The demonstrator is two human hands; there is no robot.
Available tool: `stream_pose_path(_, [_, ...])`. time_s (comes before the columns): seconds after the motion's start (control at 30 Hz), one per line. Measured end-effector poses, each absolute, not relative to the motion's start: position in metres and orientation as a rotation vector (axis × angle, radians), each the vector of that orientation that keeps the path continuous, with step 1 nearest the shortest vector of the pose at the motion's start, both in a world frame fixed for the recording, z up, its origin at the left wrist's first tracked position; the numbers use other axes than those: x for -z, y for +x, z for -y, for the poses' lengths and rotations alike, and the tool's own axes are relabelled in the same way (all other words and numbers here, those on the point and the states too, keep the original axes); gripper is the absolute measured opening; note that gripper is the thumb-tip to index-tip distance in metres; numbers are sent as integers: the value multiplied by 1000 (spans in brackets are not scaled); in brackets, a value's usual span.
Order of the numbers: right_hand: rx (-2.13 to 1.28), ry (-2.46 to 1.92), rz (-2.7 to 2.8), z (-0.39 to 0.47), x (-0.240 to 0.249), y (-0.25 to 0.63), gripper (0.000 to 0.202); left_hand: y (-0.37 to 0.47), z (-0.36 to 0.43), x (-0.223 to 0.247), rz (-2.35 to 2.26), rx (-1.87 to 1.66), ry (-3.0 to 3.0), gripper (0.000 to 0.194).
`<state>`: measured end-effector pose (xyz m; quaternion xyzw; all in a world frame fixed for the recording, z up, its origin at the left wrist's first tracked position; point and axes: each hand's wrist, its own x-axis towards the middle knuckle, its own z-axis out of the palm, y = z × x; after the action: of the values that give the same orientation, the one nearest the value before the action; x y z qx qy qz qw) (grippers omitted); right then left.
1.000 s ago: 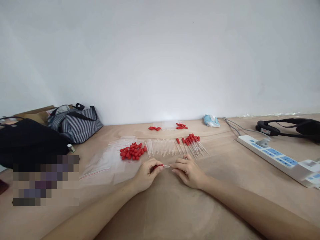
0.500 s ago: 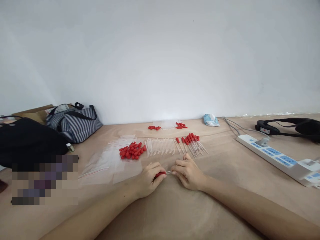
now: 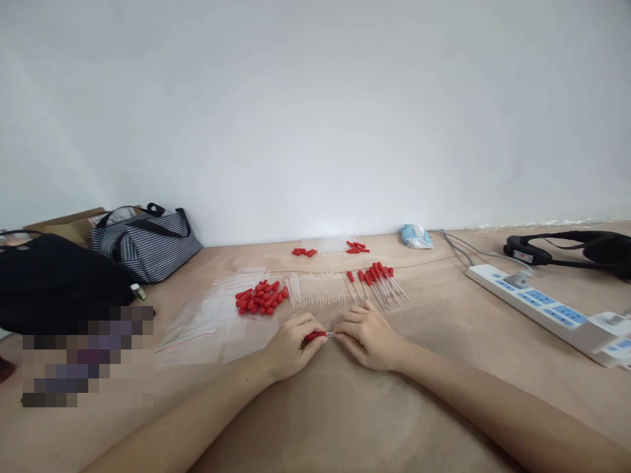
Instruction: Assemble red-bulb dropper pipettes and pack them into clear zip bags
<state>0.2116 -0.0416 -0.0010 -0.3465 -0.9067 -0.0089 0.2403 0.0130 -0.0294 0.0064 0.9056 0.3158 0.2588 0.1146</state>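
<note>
Low over the table's middle, my left hand (image 3: 296,343) is closed around a red rubber dropper bulb (image 3: 314,336). My right hand (image 3: 367,335) pinches a thin clear dropper tube (image 3: 330,334), whose end meets the bulb's mouth; most of the tube is hidden by my fingers. Beyond my left hand lies a pile of loose red bulbs (image 3: 261,297). To its right is a row of bare clear tubes (image 3: 316,290). Several droppers with red bulbs on their tubes (image 3: 379,284) lie beyond my right hand.
Clear zip bags (image 3: 194,325) lie at left, near a striped bag (image 3: 152,243) and a black bag (image 3: 59,279). More red bulbs (image 3: 357,247) and tubes sit by the wall. A blue tissue pack (image 3: 417,236), power strip (image 3: 542,309) and black headset (image 3: 566,249) are at right.
My right hand has shifted slightly left toward my left hand, and less of the tube shows between them. Its raised index finger has lowered. The piles are unchanged.
</note>
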Motion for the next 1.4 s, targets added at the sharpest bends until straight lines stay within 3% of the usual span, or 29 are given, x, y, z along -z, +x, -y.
stream_pose_path(0.07, [66, -978, 2502, 40, -3, 215, 15, 10, 26, -6, -956, -771, 2635, 11])
stream_pose_path(0.2, [77, -1234, 2301, 24, -2, 231, 18, 3, 21, -4, -1100, -807, 2538, 28])
stream_pose_path(0.4, [58, -1678, 1779, -15, 6, 251, 18, 3, 18, -2, -1030, -726, 2583, 19])
stream_pose_path(0.63, [248, -1866, 1796, -34, 5, 233, 24, 3, 17, 1, -1039, -671, 2597, 26])
stream_pose_path(1.4, [213, -1939, 1955, -28, 3, 207, 26, 3, 17, 0, -1042, -659, 2615, 27])
